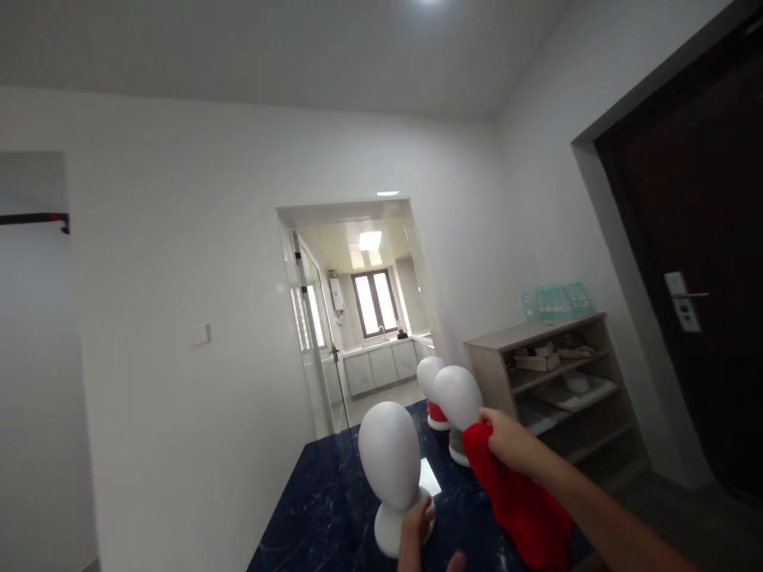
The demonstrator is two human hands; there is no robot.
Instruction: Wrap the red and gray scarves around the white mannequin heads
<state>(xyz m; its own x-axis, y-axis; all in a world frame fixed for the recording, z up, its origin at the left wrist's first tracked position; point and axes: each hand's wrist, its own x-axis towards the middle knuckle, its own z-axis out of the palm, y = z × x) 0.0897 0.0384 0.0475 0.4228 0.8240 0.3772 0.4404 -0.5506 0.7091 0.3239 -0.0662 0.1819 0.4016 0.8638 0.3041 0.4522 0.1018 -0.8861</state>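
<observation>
Three white mannequin heads stand on a dark blue marbled table. The nearest mannequin head [389, 453] is bare. By its neck and base is my left hand [414, 528], fingers slightly curled and thumb apart; whether it touches the head I cannot tell. My right hand [506, 441] pinches the upper edge of a red cloth item [524, 508], which hangs down over the table's right side. Its exact kind is not clear. Just left of that hand stands a second mannequin head [458, 397] with something grey around its neck. Behind it, a third mannequin head [430, 376] has red fabric around its neck.
The marbled table [322, 492] has a bright rectangular reflection or sheet beside the near head. To the right stands a wooden shelf unit [494, 342] with bottles [563, 302] on top. A dark door [685, 238] is at far right; a doorway opens onto a kitchen.
</observation>
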